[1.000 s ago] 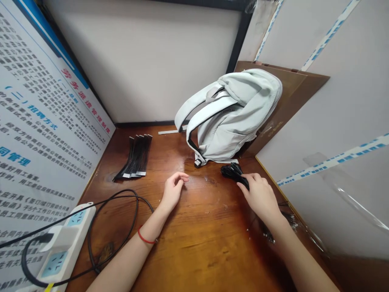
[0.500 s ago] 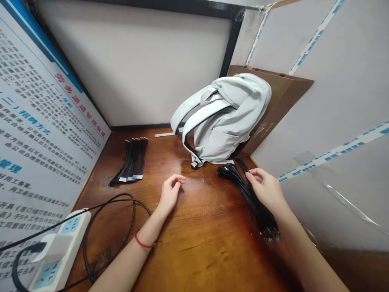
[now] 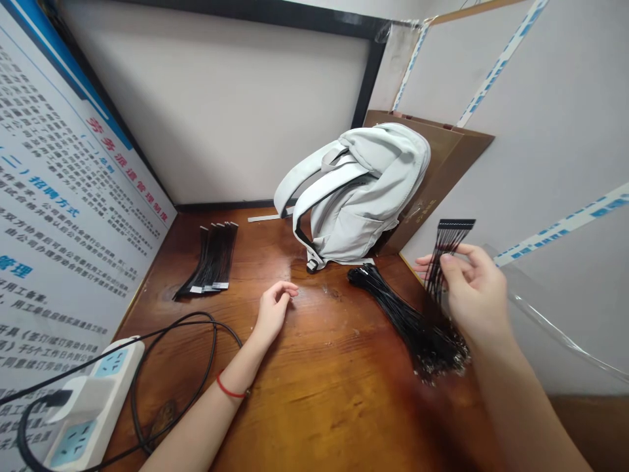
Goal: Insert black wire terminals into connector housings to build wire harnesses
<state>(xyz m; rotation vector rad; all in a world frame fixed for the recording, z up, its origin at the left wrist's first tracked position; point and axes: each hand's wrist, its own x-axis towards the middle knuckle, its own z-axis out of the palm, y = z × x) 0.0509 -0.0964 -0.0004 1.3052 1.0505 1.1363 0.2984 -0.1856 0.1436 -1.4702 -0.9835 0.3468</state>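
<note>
My right hand (image 3: 474, 288) is raised at the right, thumb and fingers closed on a black multi-wire cable (image 3: 435, 262). A wide flat black connector (image 3: 456, 224) tops this cable; its lower end hangs over a thick bundle of similar black cables (image 3: 393, 308). That bundle lies slantwise on the table, with many small shiny tips at its near end. In the middle of the table rests my left hand (image 3: 274, 309), fingers loosely curled together, nothing visible in them. A smaller group of black cables with pale connectors (image 3: 211, 259) lies flat farther left.
A light grey backpack (image 3: 363, 190) leans against a brown board (image 3: 442, 157) at the back right. At the left stand a white power strip (image 3: 111, 387) and a looped black cord (image 3: 215, 347) on the wooden table (image 3: 304, 406). Panels enclose the back and both sides.
My right hand has risen off the bundle and moved right, lifting one cable so its connector points up. The bundle's near end has spread. My left hand stays in place.
</note>
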